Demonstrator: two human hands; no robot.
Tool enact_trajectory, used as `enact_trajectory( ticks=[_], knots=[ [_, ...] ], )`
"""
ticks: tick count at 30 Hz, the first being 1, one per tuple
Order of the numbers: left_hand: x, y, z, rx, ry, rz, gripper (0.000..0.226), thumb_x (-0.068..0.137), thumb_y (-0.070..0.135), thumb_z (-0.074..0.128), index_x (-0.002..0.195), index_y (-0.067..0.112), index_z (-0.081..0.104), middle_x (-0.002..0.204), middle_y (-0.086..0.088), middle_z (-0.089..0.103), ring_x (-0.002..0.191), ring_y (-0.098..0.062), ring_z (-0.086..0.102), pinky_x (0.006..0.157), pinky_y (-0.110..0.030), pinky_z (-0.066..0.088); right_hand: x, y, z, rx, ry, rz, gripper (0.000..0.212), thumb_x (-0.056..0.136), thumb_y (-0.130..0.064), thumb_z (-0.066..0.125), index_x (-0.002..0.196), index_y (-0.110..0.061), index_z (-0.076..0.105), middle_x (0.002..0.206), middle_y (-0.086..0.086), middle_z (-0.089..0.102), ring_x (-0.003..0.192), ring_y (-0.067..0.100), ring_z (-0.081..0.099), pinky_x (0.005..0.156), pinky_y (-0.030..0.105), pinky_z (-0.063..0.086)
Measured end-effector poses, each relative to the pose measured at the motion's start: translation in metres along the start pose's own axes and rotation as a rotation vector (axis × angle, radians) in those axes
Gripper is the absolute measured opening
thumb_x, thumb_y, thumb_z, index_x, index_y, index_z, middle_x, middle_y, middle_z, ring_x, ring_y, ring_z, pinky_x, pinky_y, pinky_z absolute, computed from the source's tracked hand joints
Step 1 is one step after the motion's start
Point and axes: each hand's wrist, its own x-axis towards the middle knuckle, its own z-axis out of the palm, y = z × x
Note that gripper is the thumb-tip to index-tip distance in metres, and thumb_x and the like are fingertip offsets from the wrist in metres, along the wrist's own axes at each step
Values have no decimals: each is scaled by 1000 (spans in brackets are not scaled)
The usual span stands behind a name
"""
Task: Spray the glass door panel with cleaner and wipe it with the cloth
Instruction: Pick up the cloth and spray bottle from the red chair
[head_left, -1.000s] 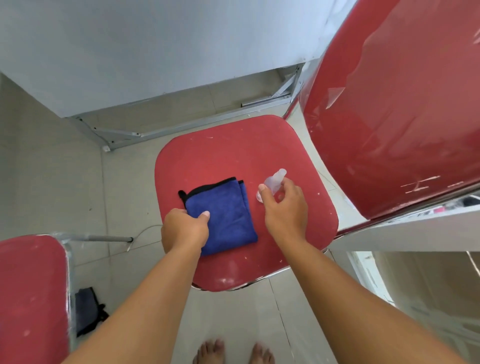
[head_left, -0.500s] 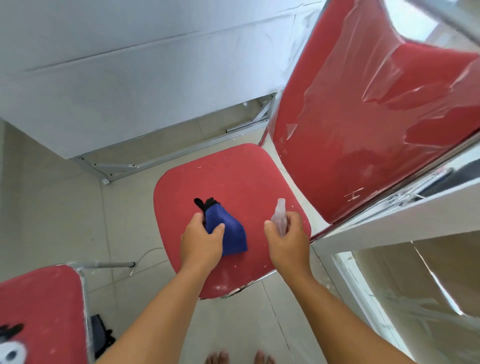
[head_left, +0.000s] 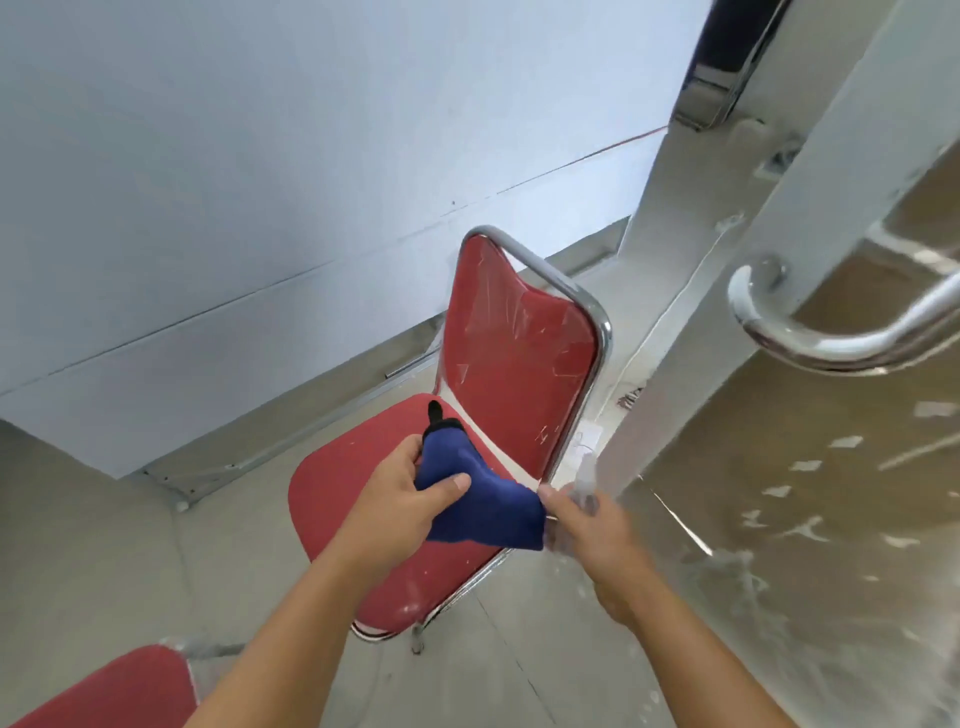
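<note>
The blue cloth (head_left: 483, 499) and spray bottle (head_left: 584, 483), now lifted off the red chair (head_left: 353, 483), are being gripped by the left hand (head_left: 402, 499) and right hand (head_left: 597, 540) and carried toward the glass door panel (head_left: 810, 519); spraying is being prepared.

Blue microfibre cloth with black trim (head_left: 480, 506), flat on the red padded chair seat (head_left: 332, 483) a second ago, is now off the seat, bunched and hanging from the left hand (head_left: 402, 499), thumb pressed on top. Small clear plastic spray bottle (head_left: 584, 480), earlier lying on the seat under the right hand (head_left: 597, 535), is now lifted in that hand's grip, nozzle up, blurred. Both hands have risen and moved toward the glass door panel (head_left: 831, 519) on the right. Camera tilted up: chrome door handle (head_left: 831, 332) newly visible, person's feet gone from view.
</note>
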Motion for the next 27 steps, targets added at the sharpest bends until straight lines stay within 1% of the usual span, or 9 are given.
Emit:
enact_trajectory(
  ticks=[4, 8, 9, 12, 14, 16, 20, 24, 27],
  knots=[
    [-31, 55, 18, -3, -195, 69, 30, 93, 15, 67, 121, 23, 59, 109, 8, 74, 100, -10, 70, 86, -29, 55, -60, -38, -41, 315, -103, 155, 30, 90, -40, 68, 97, -12, 61, 96, 11, 75, 83, 26, 73, 79, 44, 60],
    [-50, 87, 46, 131, -329, 165, 32, 92, 20, 70, 121, 26, 58, 111, 5, 72, 102, -14, 69, 94, -43, 55, -109, -53, -75, 479, -35, 27, 9, 89, -18, 69, 83, -13, 65, 86, 10, 71, 74, 20, 71, 71, 39, 58],
    [-54, 93, 56, 170, -338, 199, 35, 90, 23, 72, 121, 27, 57, 110, 6, 72, 101, -14, 69, 93, -44, 55, -119, -54, -84, 493, 0, -26, 16, 89, -9, 70, 75, -15, 63, 80, 7, 67, 70, 17, 68, 69, 37, 55],
    [-70, 111, 88, 283, -286, 336, 62, 87, 24, 74, 138, 36, 40, 115, 19, 63, 102, -3, 65, 88, -22, 54, -150, -60, -115, 439, 146, -156, 27, 88, 5, 68, 77, -16, 56, 77, 2, 58, 69, 15, 60, 64, 31, 51],
    [-80, 122, 110, 275, -267, 406, 78, 88, 20, 74, 145, 44, 27, 108, 10, 67, 93, -6, 68, 80, -19, 55, -169, -67, -138, 398, 257, -206, 23, 88, 6, 68, 83, -15, 62, 82, 4, 61, 72, 16, 59, 60, 27, 51],
    [-88, 134, 133, 334, -263, 475, 67, 90, 19, 70, 136, 54, 36, 95, 0, 69, 86, -11, 68, 78, -27, 58, -186, -74, -163, 368, 322, -240, 21, 88, 5, 69, 84, -15, 68, 86, 6, 66, 76, 17, 62, 63, 28, 51],
    [-106, 162, 175, 432, -364, 529, 34, 91, 14, 68, 112, 41, 66, 82, 23, 66, 66, 4, 63, 59, -12, 49, -220, -83, -211, 269, 282, -302, 29, 86, 6, 71, 95, -21, 78, 95, 7, 74, 82, 17, 68, 73, 33, 56],
    [-115, 184, 206, 548, -426, 583, 64, 71, 22, 87, 126, 40, 60, 115, 18, 62, 101, 0, 62, 88, -18, 48, -248, -89, -248, 14, 245, -333, 44, 75, -5, 81, 112, -29, 76, 104, 10, 77, 88, 23, 71, 89, 37, 57],
    [-119, 197, 230, 612, -394, 697, 47, 70, 20, 84, 108, 40, 65, 107, 17, 64, 96, -4, 61, 84, -23, 47, -262, -97, -264, -208, 351, -347, 34, 83, -3, 75, 107, -27, 75, 86, 3, 74, 74, 13, 66, 71, 21, 53]
  ],
)
